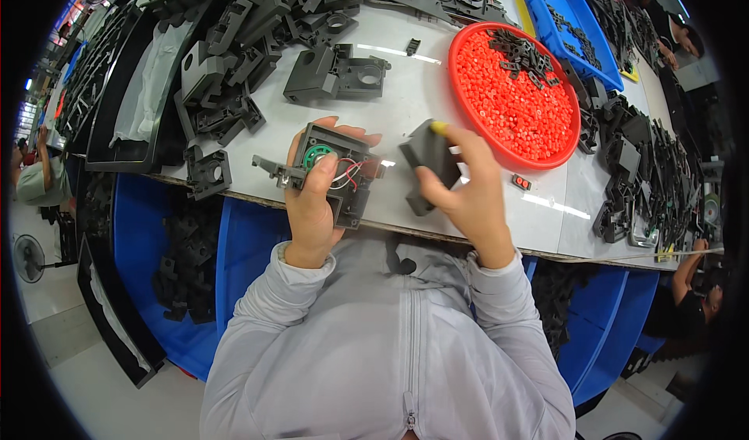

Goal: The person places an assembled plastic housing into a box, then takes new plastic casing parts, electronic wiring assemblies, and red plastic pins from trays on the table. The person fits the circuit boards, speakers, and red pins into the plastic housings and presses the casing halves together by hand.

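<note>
Housing [337, 176] of dark plastic with a green disc and thin wires, centre frame over the bench [406, 97] edge, held by left hand [310, 206]: likely light, rigid; grip edges, spare wires. Right hand [468, 194] clasps a grey cover [427, 163].

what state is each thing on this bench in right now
left hand: closed around the dark housing, thumb on top
dark housing: held above the table edge, green ring and red and white wires exposed
right hand: gripping the dark plastic part
dark plastic part: lifted off the table
red tray: flat on the table, holding red pellets and some black pieces
</note>
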Motion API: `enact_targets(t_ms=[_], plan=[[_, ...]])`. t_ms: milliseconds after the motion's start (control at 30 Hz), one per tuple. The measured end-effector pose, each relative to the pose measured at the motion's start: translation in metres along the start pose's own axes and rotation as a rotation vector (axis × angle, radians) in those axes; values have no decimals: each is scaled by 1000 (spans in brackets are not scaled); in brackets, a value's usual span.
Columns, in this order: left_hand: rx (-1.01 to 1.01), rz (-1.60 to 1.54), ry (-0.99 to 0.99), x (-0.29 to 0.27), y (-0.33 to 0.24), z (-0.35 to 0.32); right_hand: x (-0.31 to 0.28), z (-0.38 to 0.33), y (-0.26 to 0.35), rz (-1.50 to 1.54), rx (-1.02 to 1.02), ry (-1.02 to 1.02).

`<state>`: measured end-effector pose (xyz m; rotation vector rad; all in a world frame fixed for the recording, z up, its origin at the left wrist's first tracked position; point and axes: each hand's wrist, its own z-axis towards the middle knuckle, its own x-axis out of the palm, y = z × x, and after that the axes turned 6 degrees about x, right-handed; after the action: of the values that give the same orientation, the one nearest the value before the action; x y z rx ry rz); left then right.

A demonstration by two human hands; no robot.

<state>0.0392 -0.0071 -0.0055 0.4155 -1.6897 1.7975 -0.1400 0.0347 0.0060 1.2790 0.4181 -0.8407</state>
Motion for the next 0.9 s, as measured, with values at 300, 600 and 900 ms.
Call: enact_targets(t_ms=[300,600,900], plan=[[-129,-97,135,11,15,-8,-32,-3,40,276,-263,36],[-145,-128,138,20,16,-12,-30,-3,50,153,-341,46],[-122,-103,177,17,18,-11,-28,-5,51,133,-329,31]])
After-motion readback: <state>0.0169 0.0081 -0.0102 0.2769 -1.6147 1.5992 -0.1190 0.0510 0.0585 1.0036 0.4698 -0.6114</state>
